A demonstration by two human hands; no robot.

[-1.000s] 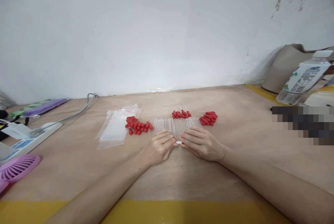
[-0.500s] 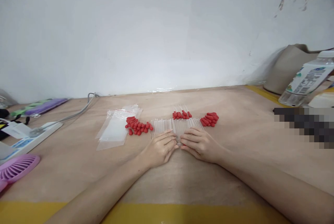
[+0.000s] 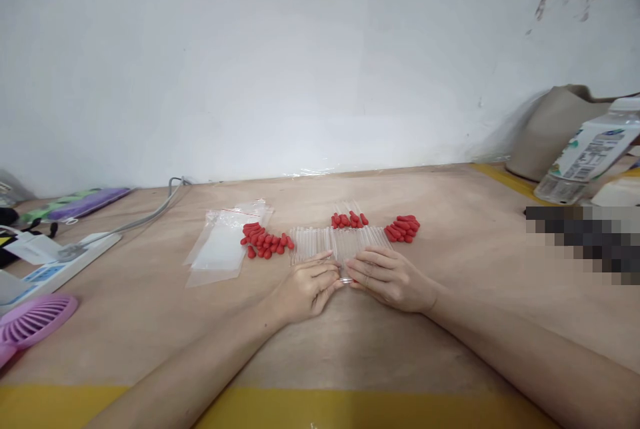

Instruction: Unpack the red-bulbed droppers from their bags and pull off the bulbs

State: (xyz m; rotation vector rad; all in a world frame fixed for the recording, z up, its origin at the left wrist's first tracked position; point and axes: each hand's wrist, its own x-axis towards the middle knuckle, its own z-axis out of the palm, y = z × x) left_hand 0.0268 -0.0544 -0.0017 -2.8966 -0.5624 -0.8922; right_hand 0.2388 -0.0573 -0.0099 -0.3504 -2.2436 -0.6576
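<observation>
My left hand (image 3: pixel 309 288) is closed, fingertips pinching one end of a clear glass dropper tube (image 3: pixel 345 280) that lies crosswise between my hands. My right hand (image 3: pixel 390 279) is closed at the tube's other end, where a bit of red shows under its fingers, likely a rubber bulb. Just beyond both hands lies a row of clear glass tubes (image 3: pixel 313 240), side by side. Red rubber bulbs sit in a left pile (image 3: pixel 267 242), a right pile (image 3: pixel 403 228) and a middle group (image 3: pixel 349 219) with thin clear tubes behind it.
Clear plastic zip bags (image 3: pixel 216 249) lie left of the bulbs. A white power strip (image 3: pixel 65 266) with a grey cable and a pink fan (image 3: pixel 37 319) are at the left. A plastic bottle (image 3: pixel 590 156) and a grey container (image 3: pixel 543 132) stand at the right.
My fingers have shifted slightly around the crosswise tube, and more of its clear length shows between my hands. The piles and row stay the same.
</observation>
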